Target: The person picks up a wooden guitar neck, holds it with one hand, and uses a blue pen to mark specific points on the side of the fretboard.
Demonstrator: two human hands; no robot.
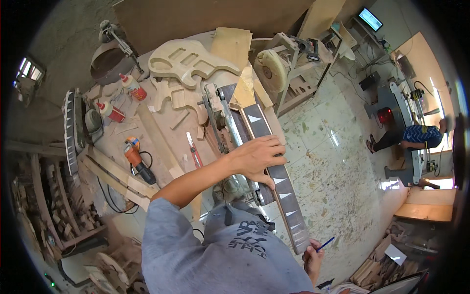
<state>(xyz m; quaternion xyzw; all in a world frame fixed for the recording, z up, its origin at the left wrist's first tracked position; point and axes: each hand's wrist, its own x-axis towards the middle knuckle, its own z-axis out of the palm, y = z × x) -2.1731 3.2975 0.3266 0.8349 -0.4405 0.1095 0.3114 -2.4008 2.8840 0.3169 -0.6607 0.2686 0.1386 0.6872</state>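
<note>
A guitar neck [282, 182] with a dark fingerboard and white triangular inlays lies aslant over the bench's right edge, its pale wooden headstock [243, 93] at the far end. Across the neck's middle rests my left hand [258, 156], its thumb and fingers gripping the two sides. At the neck's near end, my right hand [312, 258] is closed around a thin blue pen or pencil [327, 243] that points up and to the right. That hand's fingers are beside the neck's tip, and whether they touch it I cannot tell. Under the neck is a metal vise [239, 134].
On the dusty workbench [169, 125] lie a pale guitar body [191, 61], an orange power tool [139, 159], a red cutter knife [194, 151] and glue bottles [132, 86]. Another inlaid neck [71, 132] stands left. A disc sander [270, 70] is beyond; a person [421, 137] works at right.
</note>
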